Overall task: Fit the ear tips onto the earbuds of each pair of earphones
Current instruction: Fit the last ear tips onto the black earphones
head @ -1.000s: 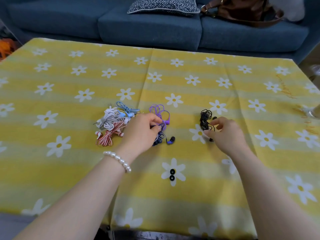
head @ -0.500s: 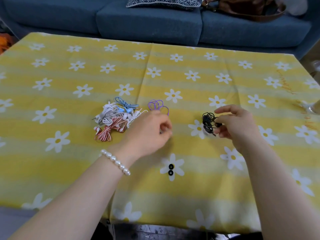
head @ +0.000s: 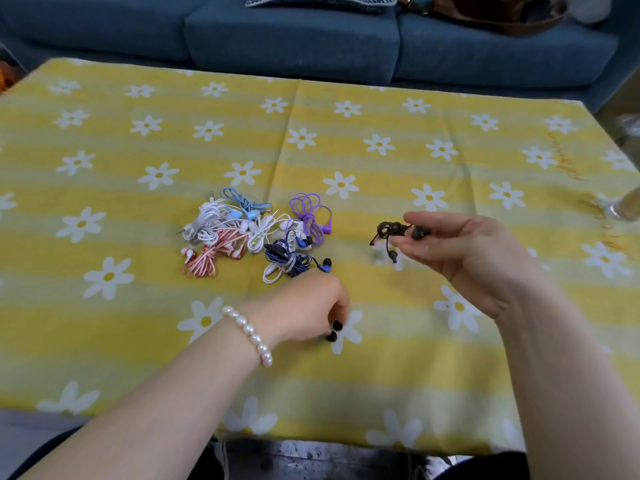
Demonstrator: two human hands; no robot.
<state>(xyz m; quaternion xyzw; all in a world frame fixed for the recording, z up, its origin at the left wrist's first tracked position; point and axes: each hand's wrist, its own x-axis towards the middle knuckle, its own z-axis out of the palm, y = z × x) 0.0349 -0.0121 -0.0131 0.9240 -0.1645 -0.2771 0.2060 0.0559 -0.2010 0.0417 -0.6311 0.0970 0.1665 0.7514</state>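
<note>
Right hand [head: 460, 258] pinches black earphones [head: 393, 232] aloft; left hand [head: 308, 306] fingertips pinching black ear tips [head: 334, 330] (on tablecloth).

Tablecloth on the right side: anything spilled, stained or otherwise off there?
Yes. The tablecloth carries orange-brown marks near its right edge, like scribbles or a stain; what made them cannot be told. A clear object stands there, cut off by the frame. Nothing looks spilled.

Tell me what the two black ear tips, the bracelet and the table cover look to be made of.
Black ear tips: matte, likely soft silicone or rubber; too small to confirm.
Bracelet: glossy off-white uneven beads, pearl or imitation.
Table cover: printed woven fabric, seemingly cotton; it shows fold creases and no shine.
</note>
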